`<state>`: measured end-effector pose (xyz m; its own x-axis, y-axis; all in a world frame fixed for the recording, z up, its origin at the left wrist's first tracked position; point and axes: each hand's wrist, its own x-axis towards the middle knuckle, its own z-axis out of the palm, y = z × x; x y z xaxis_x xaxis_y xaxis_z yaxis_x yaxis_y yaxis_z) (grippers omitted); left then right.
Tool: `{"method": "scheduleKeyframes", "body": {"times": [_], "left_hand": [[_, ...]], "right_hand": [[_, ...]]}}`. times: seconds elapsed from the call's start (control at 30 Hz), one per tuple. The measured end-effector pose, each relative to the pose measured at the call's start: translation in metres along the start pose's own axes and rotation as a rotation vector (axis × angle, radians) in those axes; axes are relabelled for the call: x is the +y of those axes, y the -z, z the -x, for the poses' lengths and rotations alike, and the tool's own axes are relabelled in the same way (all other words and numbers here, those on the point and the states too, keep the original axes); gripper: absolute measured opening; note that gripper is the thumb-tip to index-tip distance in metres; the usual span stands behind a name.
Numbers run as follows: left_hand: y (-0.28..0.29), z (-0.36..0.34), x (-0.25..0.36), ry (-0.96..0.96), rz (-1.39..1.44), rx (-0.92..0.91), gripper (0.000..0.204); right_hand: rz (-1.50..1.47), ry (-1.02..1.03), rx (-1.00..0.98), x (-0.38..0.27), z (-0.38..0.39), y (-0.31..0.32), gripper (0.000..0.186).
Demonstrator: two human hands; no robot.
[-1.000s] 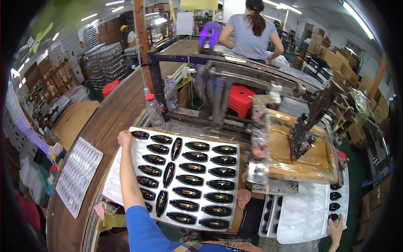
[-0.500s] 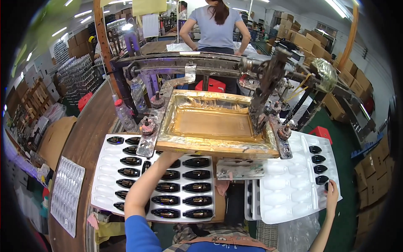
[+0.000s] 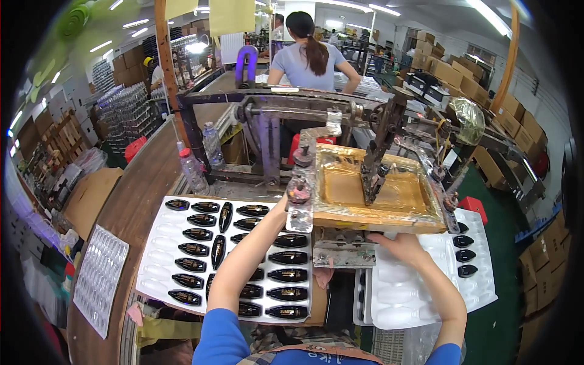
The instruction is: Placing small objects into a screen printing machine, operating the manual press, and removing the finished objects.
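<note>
Moved: screen frame [image 3: 371, 221], slid right over metal block [image 3: 344, 258]; right hand [image 3: 403, 246], off black pieces [image 3: 465, 256] to block's right end. Workshop: cartons [image 3: 449, 67] beyond right hand. Brown bench [image 3: 141, 182], left of left hand [image 3: 285, 205]. White tray [image 3: 157, 267], under left forearm, bearing gold-lettered black pieces [image 3: 288, 275]. Both grips: fingers partly hidden, hold cannot be told.

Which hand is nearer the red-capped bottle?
Left. The left hand, partly hidden, is right of the bottle; the right hand is farther right, below the wooden frame.
</note>
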<state>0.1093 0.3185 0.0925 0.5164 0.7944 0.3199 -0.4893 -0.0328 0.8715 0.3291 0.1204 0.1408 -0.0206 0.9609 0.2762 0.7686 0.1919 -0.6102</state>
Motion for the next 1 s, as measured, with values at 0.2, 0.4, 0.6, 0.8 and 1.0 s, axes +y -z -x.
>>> {"method": "scheduleKeyframes", "body": {"times": [0.2, 0.4, 0.6, 0.8, 1.0], "left_hand": [[0.047, 0.057, 0.041, 0.051, -0.329, 0.183, 0.017], [0.14, 0.109, 0.076, 0.123, -0.594, 0.432, 0.023], [0.284, 0.174, 0.108, 0.081, -0.846, 0.886, 0.036], [0.386, 0.226, 0.116, 0.207, -1.08, 1.164, 0.039], [0.393, 0.235, 0.09, 0.417, -1.139, 1.315, 0.04]], "right_hand": [[0.01, 0.029, -0.126, -0.006, -0.019, -0.035, 0.054], [-0.154, -0.004, -0.211, -0.007, -0.007, -0.026, 0.056], [0.067, -0.14, 0.131, 0.041, 0.058, 0.02, 0.05], [0.288, -0.245, 0.349, 0.08, 0.114, 0.08, 0.054], [0.671, -0.457, 0.427, 0.165, 0.174, 0.116, 0.053]]}}
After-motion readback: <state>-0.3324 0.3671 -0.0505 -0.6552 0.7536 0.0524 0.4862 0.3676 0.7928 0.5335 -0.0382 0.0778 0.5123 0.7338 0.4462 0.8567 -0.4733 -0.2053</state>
